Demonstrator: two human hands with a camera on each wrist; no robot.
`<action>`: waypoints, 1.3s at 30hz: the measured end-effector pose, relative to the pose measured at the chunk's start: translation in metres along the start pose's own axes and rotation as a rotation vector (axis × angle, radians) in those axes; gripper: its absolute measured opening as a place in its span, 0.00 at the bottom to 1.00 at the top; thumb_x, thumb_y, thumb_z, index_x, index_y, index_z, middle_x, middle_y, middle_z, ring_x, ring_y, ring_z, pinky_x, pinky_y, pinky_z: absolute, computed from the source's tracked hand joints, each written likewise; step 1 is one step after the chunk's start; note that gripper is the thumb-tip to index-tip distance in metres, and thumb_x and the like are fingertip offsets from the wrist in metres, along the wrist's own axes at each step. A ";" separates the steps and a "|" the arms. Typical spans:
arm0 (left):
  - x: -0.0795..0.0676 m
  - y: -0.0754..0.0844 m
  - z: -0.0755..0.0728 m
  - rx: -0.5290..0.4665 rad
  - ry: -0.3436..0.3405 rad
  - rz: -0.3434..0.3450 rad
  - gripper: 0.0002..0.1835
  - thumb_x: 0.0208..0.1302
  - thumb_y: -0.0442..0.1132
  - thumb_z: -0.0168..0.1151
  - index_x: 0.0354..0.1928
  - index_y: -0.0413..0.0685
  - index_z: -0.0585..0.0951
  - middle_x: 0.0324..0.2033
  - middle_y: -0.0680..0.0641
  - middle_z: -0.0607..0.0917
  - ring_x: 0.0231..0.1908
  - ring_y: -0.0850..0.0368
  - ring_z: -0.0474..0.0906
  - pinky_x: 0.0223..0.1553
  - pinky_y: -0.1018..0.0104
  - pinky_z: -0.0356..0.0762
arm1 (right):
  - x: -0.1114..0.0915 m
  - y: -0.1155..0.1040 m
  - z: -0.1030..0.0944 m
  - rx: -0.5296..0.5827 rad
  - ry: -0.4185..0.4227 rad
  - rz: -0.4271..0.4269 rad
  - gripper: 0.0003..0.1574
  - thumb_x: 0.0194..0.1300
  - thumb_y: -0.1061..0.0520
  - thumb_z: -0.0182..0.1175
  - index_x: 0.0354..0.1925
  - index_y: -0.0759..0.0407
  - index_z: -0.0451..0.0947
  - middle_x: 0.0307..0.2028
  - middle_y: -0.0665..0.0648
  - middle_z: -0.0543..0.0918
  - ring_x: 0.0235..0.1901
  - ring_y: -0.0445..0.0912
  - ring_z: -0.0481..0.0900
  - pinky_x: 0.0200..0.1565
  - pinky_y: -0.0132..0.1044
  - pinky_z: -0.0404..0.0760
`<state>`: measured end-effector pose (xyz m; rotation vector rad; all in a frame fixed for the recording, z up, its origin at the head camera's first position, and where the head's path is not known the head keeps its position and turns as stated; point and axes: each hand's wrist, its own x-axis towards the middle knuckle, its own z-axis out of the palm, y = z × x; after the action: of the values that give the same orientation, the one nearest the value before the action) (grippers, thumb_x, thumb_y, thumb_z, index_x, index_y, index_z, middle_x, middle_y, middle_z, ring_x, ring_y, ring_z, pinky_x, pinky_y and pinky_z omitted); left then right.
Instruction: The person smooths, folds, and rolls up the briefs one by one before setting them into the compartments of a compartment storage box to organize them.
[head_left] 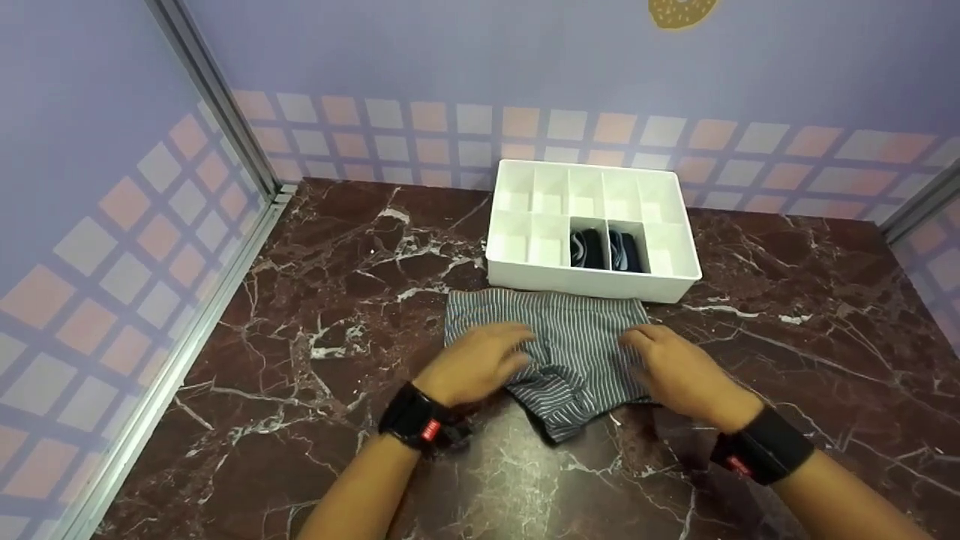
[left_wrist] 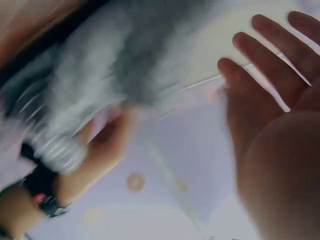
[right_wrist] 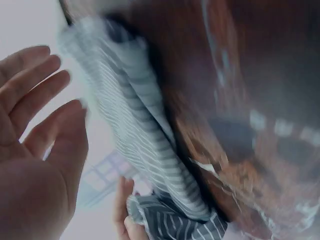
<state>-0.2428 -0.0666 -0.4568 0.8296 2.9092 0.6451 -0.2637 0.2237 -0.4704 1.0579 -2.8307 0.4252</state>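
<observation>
Left hand and right hand flank grey-and-white striped fabric shorts, fingers extended, loosely spread; red labels on black wristbands illegible.

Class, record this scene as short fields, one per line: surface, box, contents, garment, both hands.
Surface: dark red marbled tabletop
Box: white box, two rows of five compartments
Contents: dark folded cloths in the front row's third and fourth compartments from the left
Garment: striped shorts, laid before the box, left leg rumpled
Left hand: over the shorts' left part
Right hand: at their right edge, contact unclear
</observation>
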 end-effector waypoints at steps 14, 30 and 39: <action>-0.025 -0.015 -0.005 0.031 -0.307 -0.056 0.22 0.55 0.58 0.61 0.11 0.54 0.76 0.07 0.60 0.67 0.12 0.64 0.61 0.18 0.70 0.66 | -0.012 0.012 0.012 0.189 -0.213 0.062 0.69 0.35 0.37 0.74 0.67 0.66 0.54 0.64 0.77 0.53 0.63 0.71 0.52 0.57 0.65 0.58; -0.025 0.001 0.000 0.106 -0.185 -0.064 0.28 0.44 0.58 0.69 0.46 0.52 0.79 0.42 0.51 0.79 0.43 0.55 0.74 0.47 0.58 0.73 | -0.036 0.022 0.009 0.060 0.087 0.261 0.46 0.47 0.48 0.71 0.60 0.65 0.66 0.53 0.69 0.71 0.51 0.63 0.70 0.48 0.60 0.70; -0.022 0.000 0.016 0.160 -0.242 -0.081 0.45 0.35 0.59 0.72 0.60 0.53 0.71 0.62 0.44 0.66 0.61 0.48 0.62 0.62 0.50 0.59 | -0.030 0.011 0.010 0.227 0.088 0.455 0.43 0.52 0.49 0.69 0.59 0.67 0.63 0.41 0.70 0.79 0.36 0.62 0.78 0.37 0.56 0.74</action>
<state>-0.2215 -0.0719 -0.4728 0.7409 2.7812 0.2849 -0.2480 0.2482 -0.4881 0.3911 -2.9786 0.8222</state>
